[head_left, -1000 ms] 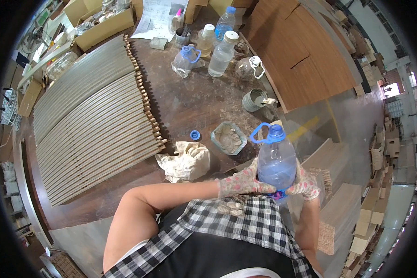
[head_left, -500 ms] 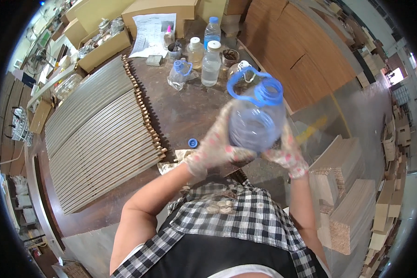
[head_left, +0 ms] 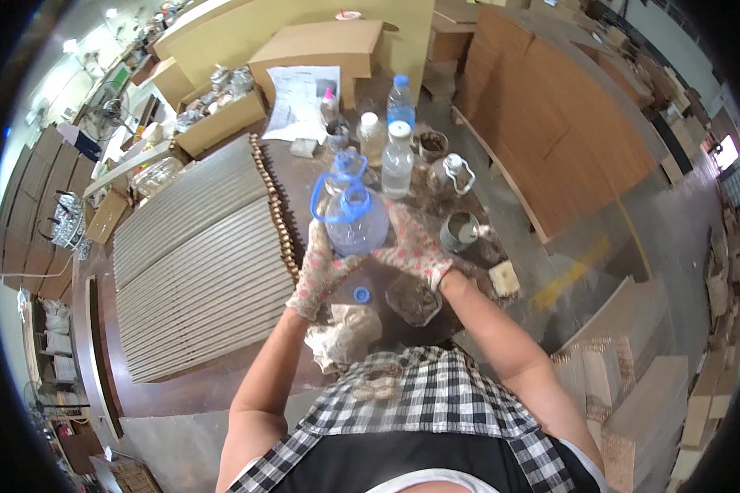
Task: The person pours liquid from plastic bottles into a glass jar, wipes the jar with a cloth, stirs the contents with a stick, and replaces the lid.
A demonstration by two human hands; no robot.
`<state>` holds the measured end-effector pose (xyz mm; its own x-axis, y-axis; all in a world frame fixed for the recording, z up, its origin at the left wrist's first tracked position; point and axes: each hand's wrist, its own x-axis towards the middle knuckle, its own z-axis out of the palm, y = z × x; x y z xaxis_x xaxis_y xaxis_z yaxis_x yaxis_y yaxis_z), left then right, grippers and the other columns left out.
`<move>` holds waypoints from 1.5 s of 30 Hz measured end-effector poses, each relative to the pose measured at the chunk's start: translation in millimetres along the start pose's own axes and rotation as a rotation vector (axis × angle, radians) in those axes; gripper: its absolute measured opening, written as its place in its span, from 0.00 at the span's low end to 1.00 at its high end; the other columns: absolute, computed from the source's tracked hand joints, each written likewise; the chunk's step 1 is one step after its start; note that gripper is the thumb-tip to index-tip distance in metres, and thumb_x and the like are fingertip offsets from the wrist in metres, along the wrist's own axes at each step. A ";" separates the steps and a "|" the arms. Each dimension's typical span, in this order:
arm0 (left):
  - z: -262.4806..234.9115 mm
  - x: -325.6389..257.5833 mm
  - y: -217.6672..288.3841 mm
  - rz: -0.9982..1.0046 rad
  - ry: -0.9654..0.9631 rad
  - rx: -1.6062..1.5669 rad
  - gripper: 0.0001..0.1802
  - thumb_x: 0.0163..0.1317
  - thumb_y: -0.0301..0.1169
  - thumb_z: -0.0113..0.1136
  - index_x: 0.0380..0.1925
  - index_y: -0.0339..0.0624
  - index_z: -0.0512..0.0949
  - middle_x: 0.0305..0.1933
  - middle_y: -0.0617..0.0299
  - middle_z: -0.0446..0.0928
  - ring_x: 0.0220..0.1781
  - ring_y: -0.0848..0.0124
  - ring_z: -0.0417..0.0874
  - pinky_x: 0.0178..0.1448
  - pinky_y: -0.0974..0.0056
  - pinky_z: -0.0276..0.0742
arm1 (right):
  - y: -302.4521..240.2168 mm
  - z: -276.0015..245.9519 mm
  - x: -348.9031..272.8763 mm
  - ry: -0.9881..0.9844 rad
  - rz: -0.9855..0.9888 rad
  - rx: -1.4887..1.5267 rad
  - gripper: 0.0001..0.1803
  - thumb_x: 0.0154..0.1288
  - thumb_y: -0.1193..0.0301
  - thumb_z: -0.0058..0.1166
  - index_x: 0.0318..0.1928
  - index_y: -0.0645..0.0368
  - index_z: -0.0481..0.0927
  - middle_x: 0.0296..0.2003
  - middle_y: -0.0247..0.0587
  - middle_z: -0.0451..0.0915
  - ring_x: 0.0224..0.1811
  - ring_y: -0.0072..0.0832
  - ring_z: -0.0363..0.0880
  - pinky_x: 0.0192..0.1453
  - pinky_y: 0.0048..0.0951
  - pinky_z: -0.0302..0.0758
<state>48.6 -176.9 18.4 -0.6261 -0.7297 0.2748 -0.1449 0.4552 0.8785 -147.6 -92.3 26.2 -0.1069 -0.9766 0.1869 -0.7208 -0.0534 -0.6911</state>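
Note:
A clear plastic jug [head_left: 360,234] with a blue neck and blue ring handle stands near the middle of the dark table, its mouth uncapped. My left hand [head_left: 321,271], in a white glove with pink dots, closes round the jug's left side. The matching gloved right hand [head_left: 415,246] cups the right side, thumb toward the base. Just in front of the jug lies a blue cap [head_left: 361,294]. A crumpled cream cloth [head_left: 343,335] sits nearer to me, with a dirty tub [head_left: 413,300] beside it. Behind the jug stands a clear bottle with a white cap [head_left: 398,160].
Long grey ribbed strips [head_left: 197,279] cover the table's left part. At the back are a water bottle [head_left: 400,105], a paper sheet [head_left: 300,103] and a cardboard box [head_left: 316,49]. A metal can [head_left: 460,232] and a yellowish block [head_left: 504,279] are near the right edge.
Both hands have lowered the jug from up close, moving it leftward and away onto the table. The metal can, tub and cloth now show more fully.

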 end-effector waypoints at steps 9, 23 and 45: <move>1.8 19.0 -20.7 -0.105 0.170 -0.068 0.60 0.43 0.38 0.81 0.72 0.36 0.52 0.67 0.49 0.62 0.67 0.59 0.68 0.68 0.58 0.68 | 27.3 23.5 30.5 -0.044 -0.036 0.170 0.45 0.59 0.69 0.64 0.74 0.60 0.54 0.72 0.50 0.58 0.76 0.43 0.54 0.78 0.36 0.54; -10.2 49.8 6.5 -0.106 0.221 -0.307 0.51 0.46 0.36 0.79 0.69 0.42 0.59 0.62 0.56 0.69 0.62 0.64 0.72 0.65 0.57 0.72 | 19.4 2.3 42.2 -0.039 -0.200 0.208 0.39 0.64 0.65 0.59 0.72 0.60 0.59 0.71 0.50 0.61 0.74 0.43 0.58 0.77 0.38 0.56; -30.0 29.0 -16.9 0.008 0.423 -0.303 0.30 0.62 0.29 0.61 0.65 0.38 0.67 0.62 0.59 0.70 0.61 0.68 0.71 0.67 0.63 0.64 | 62.6 -151.4 210.7 0.423 -0.037 0.012 0.19 0.66 0.67 0.56 0.56 0.57 0.78 0.58 0.46 0.75 0.60 0.41 0.75 0.65 0.35 0.72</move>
<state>55.8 -221.0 23.2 -0.2523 -0.8978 0.3609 0.1258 0.3393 0.9322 -318.9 -269.8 128.1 -0.3547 -0.8026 0.4796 -0.7213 -0.0915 -0.6865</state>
